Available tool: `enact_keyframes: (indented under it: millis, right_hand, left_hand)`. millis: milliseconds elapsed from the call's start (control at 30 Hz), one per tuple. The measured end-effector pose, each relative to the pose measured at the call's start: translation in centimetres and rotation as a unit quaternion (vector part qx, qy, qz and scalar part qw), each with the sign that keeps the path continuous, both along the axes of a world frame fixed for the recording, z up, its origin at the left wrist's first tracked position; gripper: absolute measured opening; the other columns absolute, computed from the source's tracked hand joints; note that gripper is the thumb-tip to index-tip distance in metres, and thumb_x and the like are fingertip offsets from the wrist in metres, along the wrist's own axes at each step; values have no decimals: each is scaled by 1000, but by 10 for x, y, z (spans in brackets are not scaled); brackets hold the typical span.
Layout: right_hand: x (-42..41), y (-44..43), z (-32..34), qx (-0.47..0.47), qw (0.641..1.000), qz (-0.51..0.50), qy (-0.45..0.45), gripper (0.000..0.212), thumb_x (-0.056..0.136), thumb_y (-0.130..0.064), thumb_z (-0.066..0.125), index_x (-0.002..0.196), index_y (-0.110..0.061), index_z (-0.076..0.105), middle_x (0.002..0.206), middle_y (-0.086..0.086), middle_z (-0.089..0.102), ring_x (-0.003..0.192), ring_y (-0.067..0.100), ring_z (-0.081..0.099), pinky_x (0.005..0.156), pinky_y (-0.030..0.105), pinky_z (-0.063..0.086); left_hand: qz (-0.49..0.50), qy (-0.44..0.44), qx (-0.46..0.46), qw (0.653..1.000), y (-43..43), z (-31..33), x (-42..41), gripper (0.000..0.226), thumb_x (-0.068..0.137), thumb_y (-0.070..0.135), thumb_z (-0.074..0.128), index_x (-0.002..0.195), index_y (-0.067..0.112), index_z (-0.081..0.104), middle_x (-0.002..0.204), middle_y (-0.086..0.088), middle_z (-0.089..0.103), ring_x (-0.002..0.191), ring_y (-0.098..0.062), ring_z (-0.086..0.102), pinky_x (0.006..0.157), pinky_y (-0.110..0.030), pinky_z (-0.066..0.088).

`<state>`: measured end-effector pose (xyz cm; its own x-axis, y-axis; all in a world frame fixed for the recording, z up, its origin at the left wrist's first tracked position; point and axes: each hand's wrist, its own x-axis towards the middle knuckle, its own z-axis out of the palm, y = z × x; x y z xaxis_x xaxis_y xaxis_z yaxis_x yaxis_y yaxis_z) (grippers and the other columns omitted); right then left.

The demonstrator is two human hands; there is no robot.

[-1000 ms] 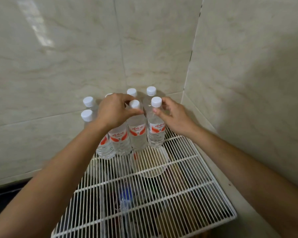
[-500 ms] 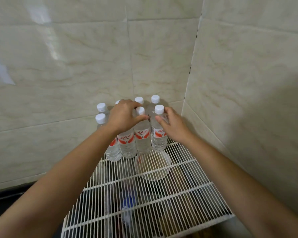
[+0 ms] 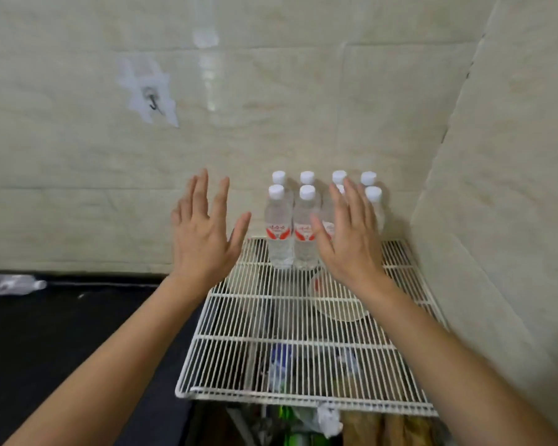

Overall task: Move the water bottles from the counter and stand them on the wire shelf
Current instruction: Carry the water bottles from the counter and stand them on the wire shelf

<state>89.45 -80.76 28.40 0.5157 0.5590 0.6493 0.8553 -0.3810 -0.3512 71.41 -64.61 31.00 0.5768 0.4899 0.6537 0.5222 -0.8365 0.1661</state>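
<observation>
Two bare forearms enter from the bottom edge, elbows cut off by the frame. Nearest edge of the wire shelf (image 3: 303, 317): white grid, front rail fully visible. Through the wires, clutter below: something blue, something green, crumpled pale plastic, brown shapes at the lower right; all blurred, none identifiable. A round translucent dish (image 3: 339, 304) lies under or on the grid toward the shelf's back half; which, cannot tell.

Left of the shelf, dark tabletop (image 3: 62, 333), with a crumpled clear item (image 3: 10, 284) at its far left edge, partly cut off.

Left hand (image 3: 203, 233) raised above the shelf's back left corner, fingers spread wide, holding nothing. Right hand (image 3: 351, 239) raised over the shelf's back half, fingers loosely spread, also empty; it stands in front of the bottles and touches none that can be seen.

Water bottles (image 3: 279, 226) stand upright at the back of the shelf against the tiled wall (image 3: 271, 107), in two rows. Eight white caps countable; the third front bottle is mostly hidden behind the right hand, the rightmost pair partly so. Red-and-white labels legible only on the two left front bottles.

On the wall, up and left of the shelf, a small hook (image 3: 152, 101) in a patch of pale residue, blurred.
</observation>
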Motion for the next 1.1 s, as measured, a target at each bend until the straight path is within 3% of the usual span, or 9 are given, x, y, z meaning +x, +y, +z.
enact_keyframes:
  millis: [133, 300, 533, 867, 1100]
  right_hand:
    - [-64, 43, -43, -45, 994, 96, 31, 66, 104, -53, 34, 159, -18, 27, 169, 13, 15, 157, 33, 9, 125, 55, 13]
    - [-159, 85, -81, -86, 974, 203, 57, 65, 103, -51, 38, 157, -15, 33, 167, 17, 21, 154, 39, 16, 124, 58, 16]
    - [-267, 119, -80, -112, 943, 311, 44, 64, 105, -51, 39, 159, -19, 30, 168, 12, 17, 156, 34, 11, 125, 55, 13]
    - [-423, 179, -46, -88, 913, 399, -3, 60, 104, -45, 47, 155, -14, 39, 165, 14, 28, 153, 35, 22, 125, 54, 15]
    - [-570, 251, -42, -97, 902, 420, -29, 66, 104, -46, 45, 159, -14, 29, 166, 10, 27, 155, 28, 20, 126, 50, 12]
  left_hand:
    - [98, 55, 19, 993, -1, -33, -94, 68, 101, 53, 38, 154, 8, 40, 163, -25, 26, 152, -42, 23, 112, -61, 32]
    - [228, 87, 41, 969, -8, -53, -203, 66, 102, 50, 43, 150, 6, 44, 161, -26, 30, 150, -42, 27, 112, -61, 32]
    - [341, 68, 31, 937, -22, -47, -320, 68, 101, 51, 41, 152, 7, 41, 162, -24, 28, 151, -41, 26, 114, -57, 29]
    - [427, 22, 29, 904, -8, -33, -482, 68, 100, 50, 41, 151, 5, 43, 161, -24, 31, 150, -41, 28, 115, -59, 31]
    - [449, 16, 9, 894, 43, -34, -629, 68, 99, 51, 41, 150, 6, 44, 159, -24, 33, 150, -41, 28, 114, -61, 31]
